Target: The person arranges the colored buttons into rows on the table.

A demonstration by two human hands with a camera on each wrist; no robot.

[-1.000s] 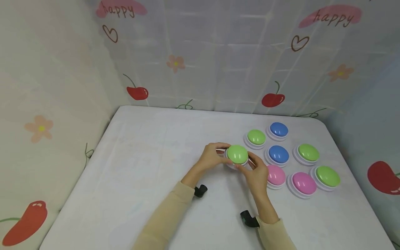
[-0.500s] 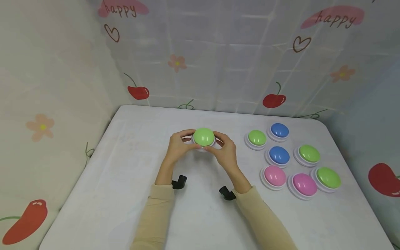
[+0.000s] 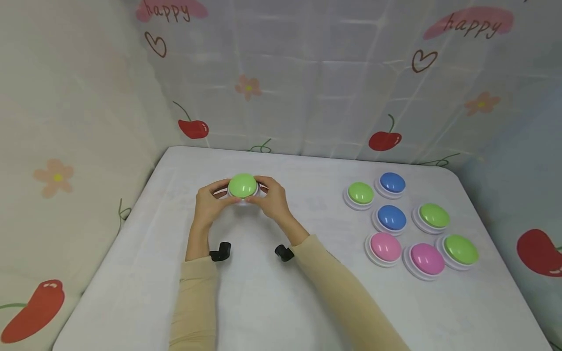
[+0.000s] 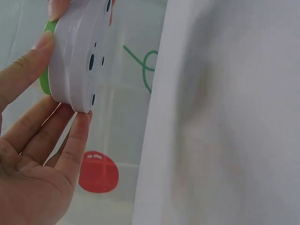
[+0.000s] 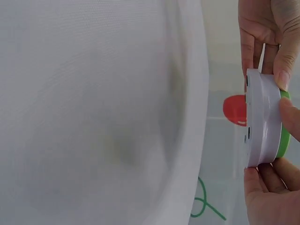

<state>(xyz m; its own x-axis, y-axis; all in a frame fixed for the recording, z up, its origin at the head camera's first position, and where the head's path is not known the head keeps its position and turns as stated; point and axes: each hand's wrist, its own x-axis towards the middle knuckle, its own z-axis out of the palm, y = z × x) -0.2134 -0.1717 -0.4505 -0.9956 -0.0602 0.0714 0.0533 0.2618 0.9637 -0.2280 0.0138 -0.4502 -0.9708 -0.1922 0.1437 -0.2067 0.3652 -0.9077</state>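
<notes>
While one green-domed button [image 3: 242,185] was pinched by left hand [image 3: 208,205] and right hand [image 3: 274,200], lifted over the tabletop [image 3: 311,190], far and left, but not yet set down, seven other buttons [image 3: 392,218] were left untouched at right.

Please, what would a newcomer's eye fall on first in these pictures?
Probably the bright green button, held above the table between the left hand and the right hand. Next, likely the cluster of seven blue, green and pink buttons on the table's right side.
</notes>
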